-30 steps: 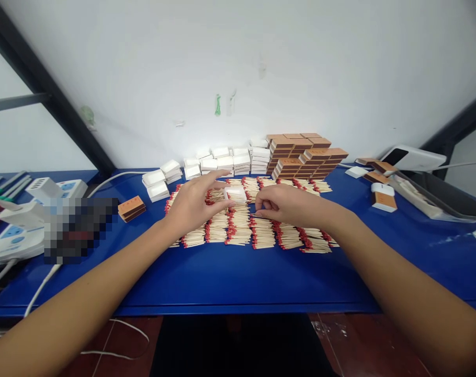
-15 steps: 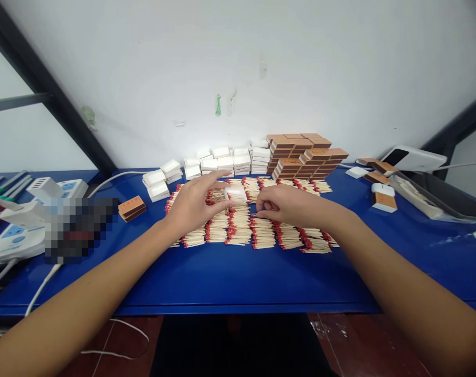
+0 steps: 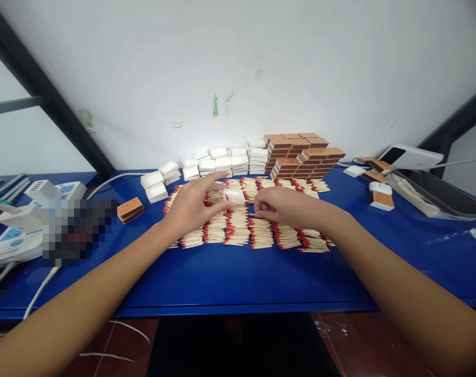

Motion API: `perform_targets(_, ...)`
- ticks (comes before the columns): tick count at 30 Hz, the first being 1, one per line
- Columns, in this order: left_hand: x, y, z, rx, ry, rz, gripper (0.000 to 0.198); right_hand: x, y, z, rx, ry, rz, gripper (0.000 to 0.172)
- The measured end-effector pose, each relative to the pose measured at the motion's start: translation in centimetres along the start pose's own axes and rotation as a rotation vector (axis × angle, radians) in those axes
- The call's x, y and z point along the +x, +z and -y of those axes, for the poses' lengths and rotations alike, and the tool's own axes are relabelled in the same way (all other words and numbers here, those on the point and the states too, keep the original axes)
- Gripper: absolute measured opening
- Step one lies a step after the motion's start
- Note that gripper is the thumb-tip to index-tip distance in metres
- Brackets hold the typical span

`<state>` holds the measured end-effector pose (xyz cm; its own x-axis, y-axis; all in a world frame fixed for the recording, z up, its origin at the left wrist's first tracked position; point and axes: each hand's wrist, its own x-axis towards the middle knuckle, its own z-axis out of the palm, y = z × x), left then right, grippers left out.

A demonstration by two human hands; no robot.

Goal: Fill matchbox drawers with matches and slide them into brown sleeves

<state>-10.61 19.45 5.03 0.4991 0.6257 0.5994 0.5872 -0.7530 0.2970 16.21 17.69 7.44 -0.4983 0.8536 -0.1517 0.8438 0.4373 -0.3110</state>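
Observation:
My left hand (image 3: 190, 205) curves its thumb and fingers around a small white matchbox tray (image 3: 234, 197), gripping it just above the rows of matches. The tray's open side faces up. To the right of it, my right hand (image 3: 278, 205) has its fingers curled and pinched together over a gap in the rows. Whatever is between those fingertips is hidden. Red-tipped matches (image 3: 261, 233) lie in several neat bunches on the blue table (image 3: 222, 277), under and around both hands.
Behind the matches, white trays (image 3: 240, 161) and brown matchboxes (image 3: 289, 152) are stacked along the wall. Two matchboxes (image 3: 130, 210) lie at left beside a blurred dark object (image 3: 79, 230) and power strips (image 3: 16, 235). At right are loose matchboxes (image 3: 381, 199) and a white device (image 3: 412, 156).
The view has shifted very slightly. Both hands keep nearly the same pose, the left still on the tray and the right still pinched over the matches.

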Motion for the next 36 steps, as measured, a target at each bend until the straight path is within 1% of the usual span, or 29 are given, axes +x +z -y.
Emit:
perform_targets(4,-0.1,0.1,0.1,0.002,0.007,0.006,0.063,-0.1,-0.2,0.0,0.017,0.005,0.007,0.015)
perform_targets(7,-0.1,0.1,0.2,-0.003,0.001,0.008,0.064,-0.3,-0.5,-0.2,0.008,0.011,-0.037,0.02)
perform_targets(11,-0.1,0.2,0.2,-0.002,0.011,0.016,0.064,-0.4,-0.8,-0.5,0.023,-0.013,-0.155,0.025)
perform_targets(14,-0.1,0.3,-0.1,-0.015,0.006,0.011,0.063,-0.3,-0.7,-0.2,0.044,-0.062,-0.257,0.025)
perform_targets(17,-0.2,0.4,-0.7,-0.04,-0.004,0.017,0.062,-0.2,-0.1,0.5,0.072,-0.122,-0.35,0.021)
perform_targets(21,-0.3,0.6,-1.5,-0.081,0.041,0.032,0.06,0.1,1.1,1.6,0.05,-0.162,-0.453,0.015)
perform_targets(25,-0.3,0.6,-1.5,-0.056,0.061,-0.005,0.059,0.2,1.6,1.9,0.016,-0.142,-0.449,0.014)
perform_targets(28,-0.1,0.5,-1.1,-0.028,0.038,-0.037,0.061,0.0,1.2,1.5,0.008,-0.158,-0.473,0.014)
perform_targets(30,0.1,0.4,-0.7,-0.016,0.027,-0.046,0.063,-0.2,0.6,1.0,0.0,-0.149,-0.462,0.016)
perform_targets(31,0.1,0.3,-0.4,-0.01,0.023,-0.047,0.063,-0.3,0.2,0.8,0.0,-0.134,-0.426,0.016)
perform_targets(34,0.1,0.2,0.1,0.005,0.016,-0.053,0.065,-0.5,-0.5,0.3,0.012,-0.07,-0.223,0.017)
perform_targets(36,0.1,0.1,0.2,0.012,0.018,-0.054,0.065,-0.5,-0.7,0.1,0.015,-0.053,-0.123,0.015)
